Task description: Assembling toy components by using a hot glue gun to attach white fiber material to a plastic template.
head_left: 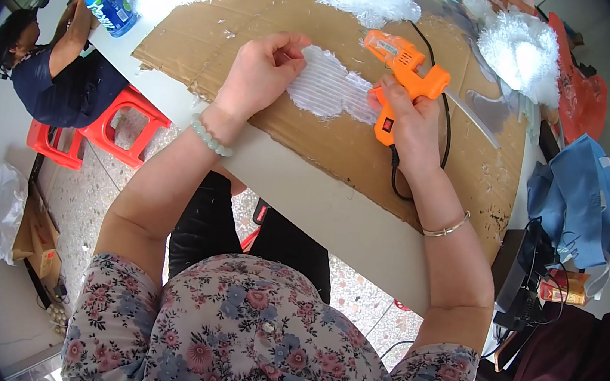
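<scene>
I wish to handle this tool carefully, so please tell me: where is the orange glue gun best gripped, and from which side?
The orange glue gun seems best gripped by its handle, from the right, where the right hand holds it: the handle juts toward the person, while the front end points upper left and a clear stick leaves the rear.

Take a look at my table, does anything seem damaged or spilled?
The brown cardboard beneath your orange glue gun looks damaged: its left edge, near the corner closest to you, is ragged, and its right side looks scuffed and marked. I see no clear spill.
</scene>
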A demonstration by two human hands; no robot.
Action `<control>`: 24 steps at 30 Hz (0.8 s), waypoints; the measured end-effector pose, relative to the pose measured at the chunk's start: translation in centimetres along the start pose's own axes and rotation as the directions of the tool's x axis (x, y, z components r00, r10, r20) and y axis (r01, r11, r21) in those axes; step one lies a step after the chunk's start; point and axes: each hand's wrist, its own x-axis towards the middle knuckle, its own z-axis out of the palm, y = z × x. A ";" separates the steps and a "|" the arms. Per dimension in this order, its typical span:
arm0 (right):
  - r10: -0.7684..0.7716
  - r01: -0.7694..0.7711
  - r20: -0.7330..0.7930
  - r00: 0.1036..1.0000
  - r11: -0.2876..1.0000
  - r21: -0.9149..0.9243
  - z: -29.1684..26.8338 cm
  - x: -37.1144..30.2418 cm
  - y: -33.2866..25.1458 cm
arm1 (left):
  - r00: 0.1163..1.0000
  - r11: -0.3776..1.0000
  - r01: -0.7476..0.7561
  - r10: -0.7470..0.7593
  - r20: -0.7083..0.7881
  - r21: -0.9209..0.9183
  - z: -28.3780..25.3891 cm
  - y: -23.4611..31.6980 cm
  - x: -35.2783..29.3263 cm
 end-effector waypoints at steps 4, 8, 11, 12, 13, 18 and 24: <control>-0.020 0.020 -0.003 1.000 1.000 -0.017 0.2 -0.3 0.2 | 0.992 0.995 0.077 -0.084 -0.092 -0.069 0.0 1.4 -0.3; -0.050 0.050 -0.001 0.999 0.999 0.007 0.1 -0.3 0.7 | 0.956 0.942 -0.266 0.284 -0.068 0.203 -0.6 3.8 -2.9; -0.050 0.049 -0.012 0.999 0.999 -0.001 -0.1 -0.1 0.9 | 0.838 0.773 -0.545 0.503 0.211 0.324 -0.5 3.9 -3.6; -0.052 0.052 -0.008 0.999 0.999 0.008 -0.1 -0.1 0.9 | 0.734 0.666 -0.680 0.610 0.299 0.308 -0.4 3.8 -3.8; -0.053 0.053 -0.005 0.999 0.998 0.016 -0.2 -0.1 0.8 | 0.732 0.667 -0.681 0.610 0.302 0.304 -0.4 3.7 -3.9; -0.038 0.039 -0.026 0.999 0.999 0.034 -0.3 -0.7 -0.7 | 0.850 0.736 -0.520 0.396 0.348 0.434 -0.7 3.3 -4.1; -0.098 0.096 0.014 0.995 0.988 0.117 -0.2 -1.5 -1.0 | 0.802 0.692 -0.596 0.495 0.333 0.407 -0.2 3.1 -3.9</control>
